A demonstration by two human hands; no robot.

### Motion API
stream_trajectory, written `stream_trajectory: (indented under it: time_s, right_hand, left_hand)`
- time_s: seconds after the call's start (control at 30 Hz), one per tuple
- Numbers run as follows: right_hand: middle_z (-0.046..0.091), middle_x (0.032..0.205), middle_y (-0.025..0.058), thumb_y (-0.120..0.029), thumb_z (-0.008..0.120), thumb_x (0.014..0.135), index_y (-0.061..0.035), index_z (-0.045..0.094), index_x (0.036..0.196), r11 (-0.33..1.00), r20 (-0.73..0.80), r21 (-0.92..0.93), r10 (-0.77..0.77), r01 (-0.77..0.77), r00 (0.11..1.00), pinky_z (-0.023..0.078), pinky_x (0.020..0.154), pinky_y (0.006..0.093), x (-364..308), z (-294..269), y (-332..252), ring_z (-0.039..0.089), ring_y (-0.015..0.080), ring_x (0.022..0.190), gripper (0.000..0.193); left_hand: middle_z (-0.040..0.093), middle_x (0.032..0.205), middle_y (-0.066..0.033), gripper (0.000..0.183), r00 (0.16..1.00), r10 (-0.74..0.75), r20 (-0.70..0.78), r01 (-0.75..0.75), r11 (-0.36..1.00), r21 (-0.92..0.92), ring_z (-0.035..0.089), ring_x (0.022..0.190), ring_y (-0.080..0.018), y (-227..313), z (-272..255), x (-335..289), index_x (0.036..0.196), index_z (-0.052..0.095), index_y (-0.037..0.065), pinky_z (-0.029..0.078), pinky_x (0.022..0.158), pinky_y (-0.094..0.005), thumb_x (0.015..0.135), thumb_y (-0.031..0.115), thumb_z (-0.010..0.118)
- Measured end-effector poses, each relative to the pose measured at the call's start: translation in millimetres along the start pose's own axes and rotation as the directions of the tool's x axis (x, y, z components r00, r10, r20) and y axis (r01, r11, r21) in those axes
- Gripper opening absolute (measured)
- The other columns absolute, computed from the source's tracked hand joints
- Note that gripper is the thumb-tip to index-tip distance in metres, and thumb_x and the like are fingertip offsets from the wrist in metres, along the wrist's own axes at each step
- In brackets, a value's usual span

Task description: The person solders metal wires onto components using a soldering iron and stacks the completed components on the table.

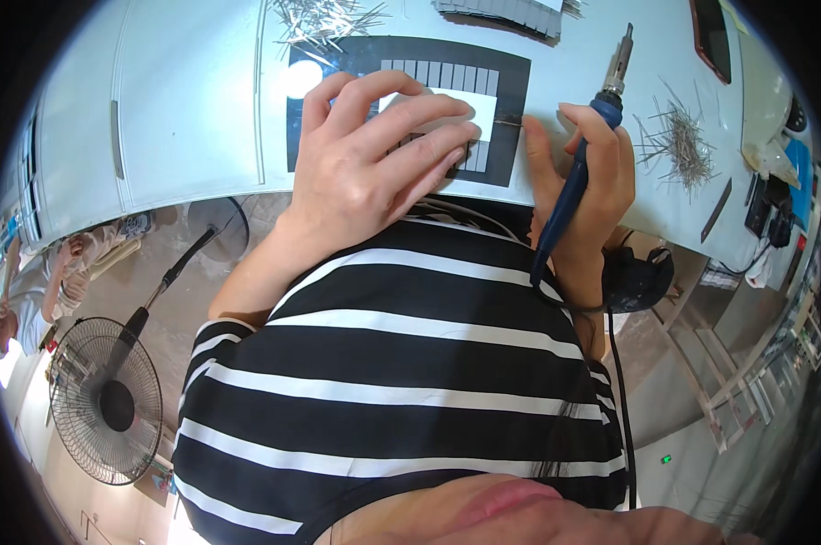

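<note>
My left hand point(360, 159) lies over a dark rectangular mat point(512, 86) with its fingers spread. Its fingertips rest on a white panel point(483, 104), which has rows of narrow grey strips point(439, 73) along its upper and lower sides; the hand covers the left part. In my right hand point(597, 186) is a soldering iron point(565, 204) with a blue handle, its metal tip pointing up and away from me. A thin wire-like piece point(508, 121) reaches from the panel toward my right thumb; whether the thumb touches it, I cannot tell.
Loose thin metal pins lie in one pile point(324, 20) at the far left and another pile point(681, 145) at the right. A stack of grey-edged panels point(506, 14) sits at the back, a phone point(710, 38) at the far right. The iron's black cable point(617, 400) hangs beside me.
</note>
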State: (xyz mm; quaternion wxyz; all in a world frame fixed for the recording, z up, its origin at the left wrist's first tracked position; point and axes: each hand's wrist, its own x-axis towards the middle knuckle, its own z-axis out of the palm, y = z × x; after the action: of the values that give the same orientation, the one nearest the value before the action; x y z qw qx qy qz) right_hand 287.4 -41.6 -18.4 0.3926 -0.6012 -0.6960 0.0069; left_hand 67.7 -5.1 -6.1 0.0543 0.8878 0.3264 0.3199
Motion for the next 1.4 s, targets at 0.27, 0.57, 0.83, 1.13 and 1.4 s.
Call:
stream_trajectory:
  time_s: [0.27, 0.57, 0.83, 1.13, 1.4]
  right_hand:
    - [0.049, 0.075, 0.0052, -0.017, 0.084, 0.075, -0.0119, 0.064, 0.104, 1.000, 0.014, -0.030, -0.002, 0.003, 1.000, 0.041, 0.054, 0.0338, 0.2, -1.7, -0.9, 0.052, 0.0222, 0.066, 0.036]
    - [0.051, 0.077, 0.0069, -0.017, 0.083, 0.075, -0.0121, 0.064, 0.105, 0.999, 0.017, -0.039, -0.013, 0.014, 1.000, 0.043, 0.055, 0.0334, -0.8, -0.5, -1.2, 0.054, 0.0231, 0.068, 0.036]
    - [0.052, 0.078, 0.0079, -0.016, 0.083, 0.074, -0.0121, 0.064, 0.105, 1.000, 0.022, -0.031, -0.003, 0.003, 1.000, 0.043, 0.056, 0.0343, 0.3, -1.5, -2.0, 0.055, 0.0244, 0.068, 0.037]
    - [0.052, 0.078, 0.0082, -0.015, 0.083, 0.075, -0.0119, 0.064, 0.103, 0.999, 0.019, -0.032, -0.010, 0.010, 1.000, 0.043, 0.055, 0.0347, 1.1, -1.8, -2.3, 0.054, 0.0249, 0.068, 0.035]
    - [0.050, 0.077, 0.0082, -0.015, 0.082, 0.075, -0.0119, 0.063, 0.102, 0.999, 0.027, -0.040, 0.009, -0.008, 1.000, 0.043, 0.055, 0.0355, -2.4, -2.5, -6.0, 0.054, 0.0257, 0.068, 0.034]
  left_hand:
    - [0.067, 0.108, 0.0041, 0.032, 0.999, 0.021, 0.026, -0.023, 0.997, 0.072, 0.058, 0.102, -0.0188, 4.7, 1.5, 6.9, 0.103, 0.072, 0.016, 0.036, 0.088, -0.0365, 0.072, 0.017, 0.079]
    - [0.067, 0.104, 0.0024, 0.033, 0.998, 0.043, 0.036, -0.046, 0.996, 0.071, 0.057, 0.100, -0.0190, 2.9, 7.1, 7.5, 0.103, 0.072, 0.014, 0.036, 0.087, -0.0368, 0.071, 0.013, 0.078]
    - [0.066, 0.109, 0.0082, 0.042, 0.995, 0.007, 0.103, -0.015, 0.997, 0.082, 0.056, 0.100, -0.0183, 3.8, 6.3, 6.2, 0.114, 0.071, 0.022, 0.034, 0.090, -0.0369, 0.073, 0.016, 0.079]
    - [0.064, 0.113, 0.0077, 0.045, 0.991, 0.014, 0.135, -0.029, 0.993, 0.114, 0.056, 0.103, -0.0181, 5.8, 5.5, 6.8, 0.117, 0.071, 0.026, 0.033, 0.091, -0.0385, 0.074, 0.016, 0.078]
    - [0.064, 0.113, 0.0075, 0.045, 0.989, 0.005, 0.149, -0.021, 0.994, 0.106, 0.056, 0.104, -0.0183, 7.8, 4.5, 3.0, 0.118, 0.070, 0.027, 0.033, 0.092, -0.0390, 0.075, 0.017, 0.077]
